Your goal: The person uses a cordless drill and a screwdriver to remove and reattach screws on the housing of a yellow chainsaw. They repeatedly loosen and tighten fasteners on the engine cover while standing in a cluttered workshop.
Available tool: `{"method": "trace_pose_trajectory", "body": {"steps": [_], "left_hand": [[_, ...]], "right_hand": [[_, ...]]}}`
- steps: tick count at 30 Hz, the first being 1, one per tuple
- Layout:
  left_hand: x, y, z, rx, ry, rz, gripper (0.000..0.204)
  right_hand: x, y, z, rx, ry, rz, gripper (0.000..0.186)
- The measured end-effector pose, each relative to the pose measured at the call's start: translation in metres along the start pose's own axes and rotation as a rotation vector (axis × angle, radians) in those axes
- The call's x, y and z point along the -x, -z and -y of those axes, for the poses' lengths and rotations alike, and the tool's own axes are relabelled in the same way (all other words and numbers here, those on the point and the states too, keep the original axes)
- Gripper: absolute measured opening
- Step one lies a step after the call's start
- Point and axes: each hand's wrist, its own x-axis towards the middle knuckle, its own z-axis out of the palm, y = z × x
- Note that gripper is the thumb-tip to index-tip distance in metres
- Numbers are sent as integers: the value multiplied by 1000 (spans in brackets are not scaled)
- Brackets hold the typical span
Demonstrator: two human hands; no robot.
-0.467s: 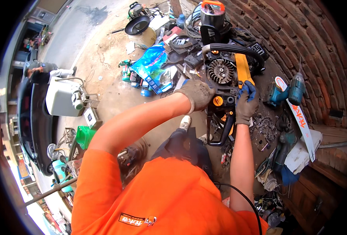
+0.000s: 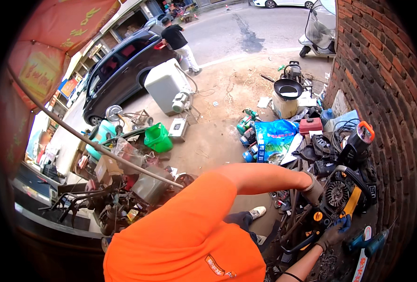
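A partly stripped chainsaw lies at the lower right, its finned flywheel point(image 2: 338, 193) uncovered beside a yellow strip point(image 2: 353, 201). An orange knob point(image 2: 317, 216) and the black rear handle point(image 2: 291, 250) face me. My left hand point(image 2: 314, 189), in a grey-brown work glove, rests against the saw's left side; its fingers are hidden. At the lower end of the yellow strip is my right hand point(image 2: 332, 236), gloved with blue fingertips. Its fingers are bent together against the saw, and whatever lies between them cannot be made out.
A teal cordless drill point(image 2: 377, 243) and a white guide bar point(image 2: 360, 268) lie right of my right hand, near the brick wall point(image 2: 387, 117). Beyond the saw are a blue bag point(image 2: 275, 138) and a black pan point(image 2: 288, 88). A person point(image 2: 174, 37) stands by a dark car point(image 2: 124, 66).
My view has swung left and up, so the street, the car and the person show more fully. The saw and both hands now sit lower right, with the hands still at it.
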Motion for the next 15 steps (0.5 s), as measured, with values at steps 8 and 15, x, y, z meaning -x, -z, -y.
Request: {"method": "trace_pose_trajectory", "body": {"steps": [8,15], "left_hand": [[19,-15,-28,-183,99,-151,47],[19,-33,-16,-198,-14,-269,35]], "right_hand": [[-2,-1,-17,-107,13,-59,32],[2,0,13,-443,-284,-19,26]]}}
